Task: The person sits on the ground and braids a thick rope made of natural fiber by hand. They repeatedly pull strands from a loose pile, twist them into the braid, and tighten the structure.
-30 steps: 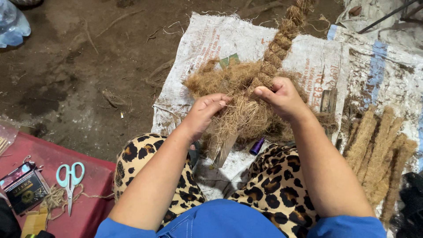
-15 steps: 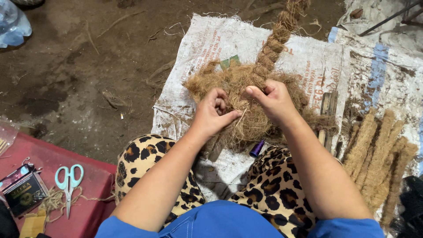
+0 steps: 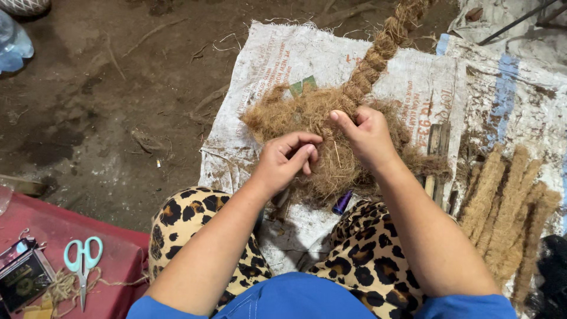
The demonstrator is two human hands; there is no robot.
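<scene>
A: We start at the far left, where a pair of pale green scissors (image 3: 82, 260) lies on a red surface (image 3: 118, 260), next to a small dark packet (image 3: 23, 277) and some loose twine (image 3: 59, 289).

B: Above that, we have bare dirt ground (image 3: 88, 118), and a clear plastic bottle (image 3: 12, 44) pokes in at the top left corner.

A: Moving in, we see leopard-print trousers (image 3: 189, 218) on both knees, and a white woven sack (image 3: 260, 77) spread on the ground in front of them.

B: Now the left hand (image 3: 283, 162). We see its fingers curled in, pinching at the near edge of the loose brown fibre bundle (image 3: 319, 124). Its grip is narrow, closed on a tuft of fibre.

A: That bundle sits on the sack, between the two hands and just beyond the knees. A small purple object (image 3: 341, 202) lies just beneath it, near the right knee.

B: The right hand (image 3: 369, 136) comes next. We see its thumb and fingers pressed together on the fibres where the loose mass meets the braided rope (image 3: 378, 50).

A: The rope runs from that hand up and away to the top edge, tightly plaited.

B: At the far right we find several finished braided lengths (image 3: 508, 212) lying side by side on another sack.
</scene>
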